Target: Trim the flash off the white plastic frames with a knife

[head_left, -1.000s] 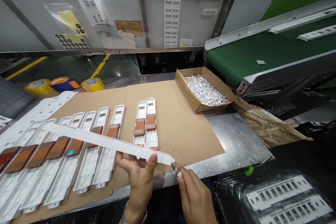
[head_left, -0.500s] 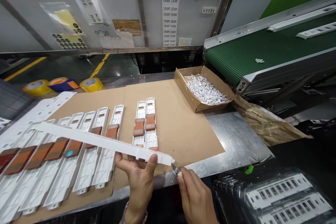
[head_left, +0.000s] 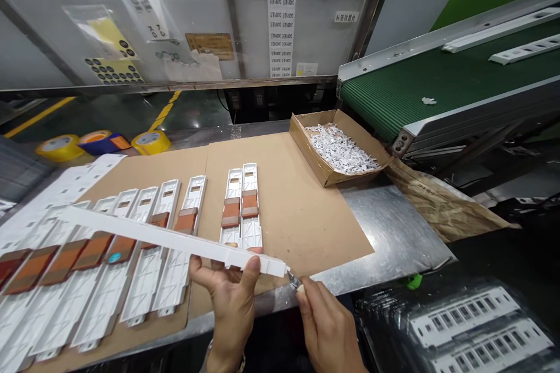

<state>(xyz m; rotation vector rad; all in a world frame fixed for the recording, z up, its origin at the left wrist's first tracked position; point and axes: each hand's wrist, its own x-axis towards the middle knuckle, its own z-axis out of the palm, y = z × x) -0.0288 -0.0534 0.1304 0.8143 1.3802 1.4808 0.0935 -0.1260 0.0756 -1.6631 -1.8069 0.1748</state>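
Observation:
My left hand point(head_left: 234, 297) grips a long white plastic strip point(head_left: 170, 238) near its right end, thumb on top and fingers underneath. The strip slants up to the left, above the laid-out pieces. In my right hand point(head_left: 328, 320) is a small knife point(head_left: 295, 281), its handle mostly hidden by closed fingers. The blade tip is at the strip's right end; whether it touches cannot be made out. Two white plastic panels point(head_left: 251, 233) with orange-brown bands lie side by side just beyond my left hand. Several similar banded panels point(head_left: 170, 277) lie in a row to the left.
A cardboard box point(head_left: 321, 169) of small white scraps stands at the back right, beside a green conveyor belt point(head_left: 385, 99) carrying white strips. Rolls of tape point(head_left: 151, 141) sit at the back left. Brown cardboard point(head_left: 301, 210) covers the metal table point(head_left: 406, 245). Wrapped white panels point(head_left: 468, 315) are stacked lower right.
Both hands and the strip hold nearly the same place. The knife blade has tilted slightly, and more of it shows at the strip's end.

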